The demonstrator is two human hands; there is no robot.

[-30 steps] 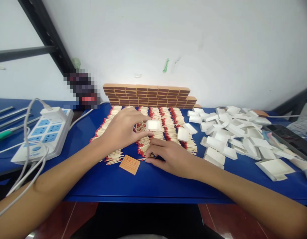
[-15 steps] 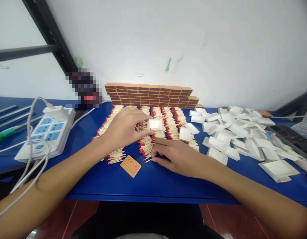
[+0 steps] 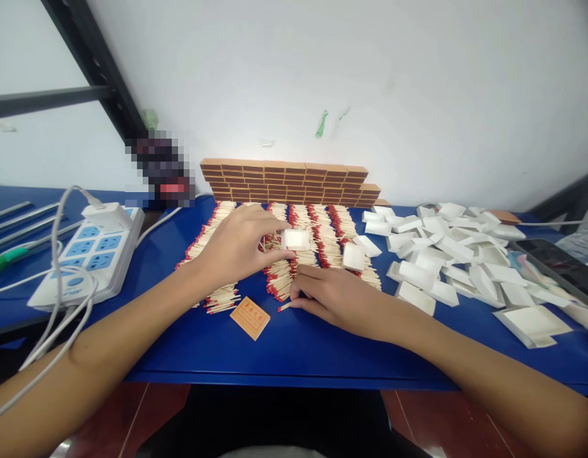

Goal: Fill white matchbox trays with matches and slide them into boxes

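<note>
Left hand [image 3: 246, 245]: thumb and forefinger are parted by the width of a white inner matchbox tray [image 3: 295, 240] and pinch it, forefinger on the far edge, thumb on the near one. This tray is above the middle of several side-by-side rows of red-tipped matches [image 3: 279, 280], near the centre of the blue tabletop [image 3: 198, 356].

Right hand [image 3: 335, 296]: lowered to the near end of the rows, fingers curled, thumb and forefinger almost together. A single match [image 3: 284, 306] juts leftward from the fingertips, red head outward; whether it is gripped or only touched cannot be told.

Surroundings: just left of the single match, an orange matchbox cover [image 3: 250, 318] with red print lies flat. Two more trays, a nearer one [image 3: 354, 257] and a farther one [image 3: 368, 245], rest at the right-hand row. Behind the rows, a stack of matchboxes [image 3: 289, 183] stands against the white wall [image 3: 361, 70], brown sides facing forward. To the right is a loose heap of white trays [image 3: 447, 247], with a dark phone [image 3: 556, 262] beside it; at left sits a white power strip [image 3: 91, 257] with blue sockets.
</note>
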